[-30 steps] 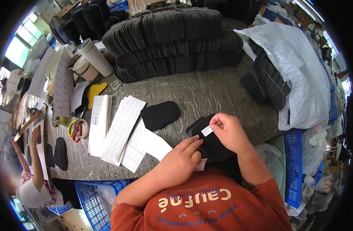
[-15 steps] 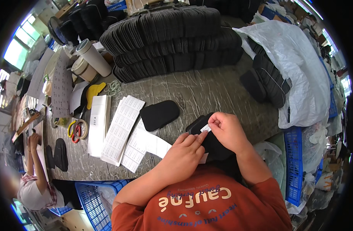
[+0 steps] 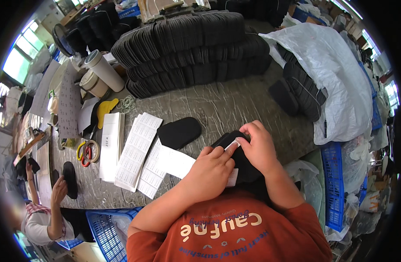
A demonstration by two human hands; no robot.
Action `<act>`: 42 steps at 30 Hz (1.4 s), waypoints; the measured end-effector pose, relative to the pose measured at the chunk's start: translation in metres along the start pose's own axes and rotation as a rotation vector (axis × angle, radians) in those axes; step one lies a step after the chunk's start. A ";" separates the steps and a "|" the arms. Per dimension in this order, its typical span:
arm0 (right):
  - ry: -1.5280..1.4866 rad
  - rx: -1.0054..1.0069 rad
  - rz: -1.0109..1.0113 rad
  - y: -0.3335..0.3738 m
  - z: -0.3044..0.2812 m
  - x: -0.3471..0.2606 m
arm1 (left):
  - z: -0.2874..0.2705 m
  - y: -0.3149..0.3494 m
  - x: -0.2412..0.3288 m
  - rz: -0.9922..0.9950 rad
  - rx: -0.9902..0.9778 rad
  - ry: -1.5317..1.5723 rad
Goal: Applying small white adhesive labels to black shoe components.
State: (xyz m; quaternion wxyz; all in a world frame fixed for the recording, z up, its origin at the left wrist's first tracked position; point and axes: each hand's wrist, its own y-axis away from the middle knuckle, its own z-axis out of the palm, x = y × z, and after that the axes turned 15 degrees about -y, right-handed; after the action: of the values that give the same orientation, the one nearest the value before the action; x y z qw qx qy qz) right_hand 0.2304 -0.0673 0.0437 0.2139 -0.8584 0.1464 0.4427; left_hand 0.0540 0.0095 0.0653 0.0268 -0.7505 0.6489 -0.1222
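Note:
In front of my body lie black insole-shaped pads (image 3: 247,169), one over another. My right hand (image 3: 258,147) is closed, thumb and fingers pinching the end of a small white label (image 3: 232,144) over the top pad. The index finger of my left hand (image 3: 211,169) reaches to that label's near end. Under the left hand's curled fingers passes a white label sheet (image 3: 178,163); a corner comes out on the other side, beside the pads. Another black pad (image 3: 179,132) rests flat on the table beyond my left hand.
Printed label sheets (image 3: 137,150) lie left, beside scissors (image 3: 83,153) and a tape roll (image 3: 92,149). Long rows of black pads (image 3: 196,52) stand at the back. A white plastic bag (image 3: 336,83) covers more pads at right. A co-worker's hand (image 3: 58,191) is at far left.
My right thumb and fingers have shifted on the label, which now looks narrower and tilted up. At far left, the co-worker's hand has come to the black pad there.

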 end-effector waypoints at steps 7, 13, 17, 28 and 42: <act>-0.119 0.000 0.078 -0.006 -0.015 0.001 | 0.001 0.022 -0.009 -0.043 0.001 0.416; -0.074 0.113 0.262 -0.033 -0.065 0.056 | -0.001 0.021 -0.013 -0.147 0.027 0.617; 0.070 0.221 -0.144 -0.016 -0.055 0.040 | -0.009 0.019 -0.015 -0.326 0.092 0.579; -0.564 -0.263 -0.419 0.022 0.005 -0.030 | -0.010 0.024 -0.019 -0.551 -0.060 0.927; -0.425 -0.170 0.138 -0.001 -0.011 -0.010 | -0.010 0.028 0.002 -0.126 0.187 0.346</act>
State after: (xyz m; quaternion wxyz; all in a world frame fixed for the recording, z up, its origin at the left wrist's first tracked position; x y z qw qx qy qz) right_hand 0.2324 -0.0713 0.0579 0.1362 -0.7486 0.1187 0.6379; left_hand 0.0251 0.0038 0.0693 -0.0233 -0.7516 0.5815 -0.3107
